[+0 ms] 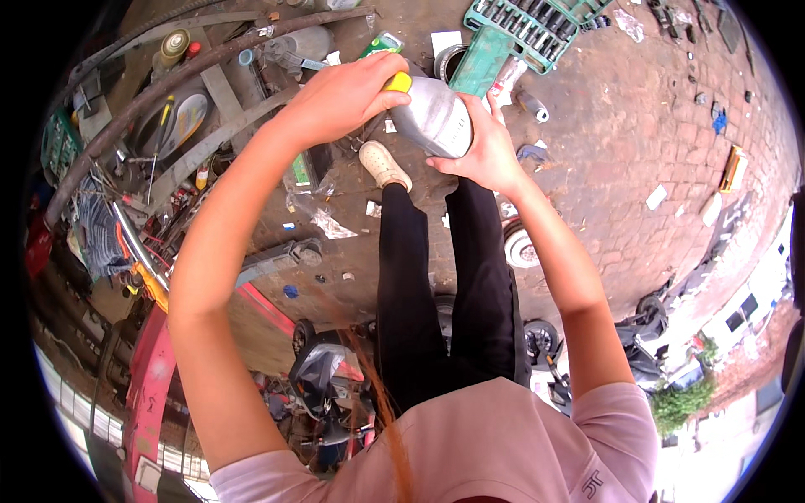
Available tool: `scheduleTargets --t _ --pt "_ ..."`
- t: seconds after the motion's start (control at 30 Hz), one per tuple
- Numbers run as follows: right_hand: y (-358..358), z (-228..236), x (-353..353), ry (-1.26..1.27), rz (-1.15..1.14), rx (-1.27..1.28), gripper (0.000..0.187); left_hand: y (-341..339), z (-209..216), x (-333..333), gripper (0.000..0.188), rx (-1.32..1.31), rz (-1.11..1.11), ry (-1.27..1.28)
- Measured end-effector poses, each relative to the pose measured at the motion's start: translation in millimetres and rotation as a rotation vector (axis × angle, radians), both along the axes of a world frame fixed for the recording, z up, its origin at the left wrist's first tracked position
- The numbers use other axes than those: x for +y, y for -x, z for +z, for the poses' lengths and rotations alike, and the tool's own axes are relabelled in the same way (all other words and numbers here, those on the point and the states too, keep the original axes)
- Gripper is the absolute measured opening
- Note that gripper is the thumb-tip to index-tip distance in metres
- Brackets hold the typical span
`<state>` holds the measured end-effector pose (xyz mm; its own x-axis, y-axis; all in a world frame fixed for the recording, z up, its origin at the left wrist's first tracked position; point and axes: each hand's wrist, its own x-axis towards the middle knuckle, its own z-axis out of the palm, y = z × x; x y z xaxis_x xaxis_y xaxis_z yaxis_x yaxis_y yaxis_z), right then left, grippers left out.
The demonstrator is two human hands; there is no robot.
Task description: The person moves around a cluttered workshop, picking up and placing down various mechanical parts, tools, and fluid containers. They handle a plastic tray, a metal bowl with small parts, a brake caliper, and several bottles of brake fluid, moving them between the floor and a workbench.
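A grey plastic bottle (434, 121) with a yellow cap (398, 82) is held up in front of me, lying on its side in the air with the cap to the left. The fingers of my left hand (352, 94) are closed round the cap. At the bottle's other end, my right hand (490, 147) grips the base, thumb on the near side and fingers behind. Just beyond the bottle lies a green plastic case lid (482, 60), partly hidden by my right fingers. What is in the bottle cannot be seen.
An open green socket set (537, 29) lies at the far side on the brick floor. Metal bars, a pan (180, 121) and tools crowd the left. A drink can (533, 106) and litter are scattered right of the bottle. Scooters (323, 377) stand behind me.
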<state>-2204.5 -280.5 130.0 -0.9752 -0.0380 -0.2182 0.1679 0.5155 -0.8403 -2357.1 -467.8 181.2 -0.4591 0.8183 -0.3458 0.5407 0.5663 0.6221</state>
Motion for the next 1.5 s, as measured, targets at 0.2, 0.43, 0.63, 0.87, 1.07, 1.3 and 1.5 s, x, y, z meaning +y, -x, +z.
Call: scheduleTargets --t 0.2,0.43,0.63,0.87,1.07,1.3,1.5 --pt "-8.0 11.3 -11.2 -0.218 -0.05 -0.022 0.081 -13.6 -14.9 -3.4 0.036 -0.165 0.198 -0.009" --pt "-5.4 42.7 -24.2 -0.407 0.008 0.043 0.082 -17.6 1.5 -31.5 0.067 -0.928 0.637 0.221" --pt "-1.3 82.3 -35.3 -0.386 -0.059 0.159 0.08 -42.1 67.1 -84.4 0.036 -1.06 1.148 -0.527" --pt "15.0 125.6 -44.4 -0.386 0.012 0.23 0.08 -46.2 153.4 -199.3 0.034 0.279 1.355 -0.384" --pt "26.5 145.1 -61.6 -0.37 0.073 0.251 0.08 -14.9 171.6 -294.8 0.048 0.882 1.149 0.295" --pt "33.8 162.8 -90.3 -0.352 0.109 0.235 0.08 -25.3 197.1 -219.8 0.032 0.769 0.988 -0.108" --pt "38.3 187.2 -104.6 -0.309 0.087 0.257 0.081 -46.8 184.7 -120.2 0.048 -0.154 0.485 -0.496"
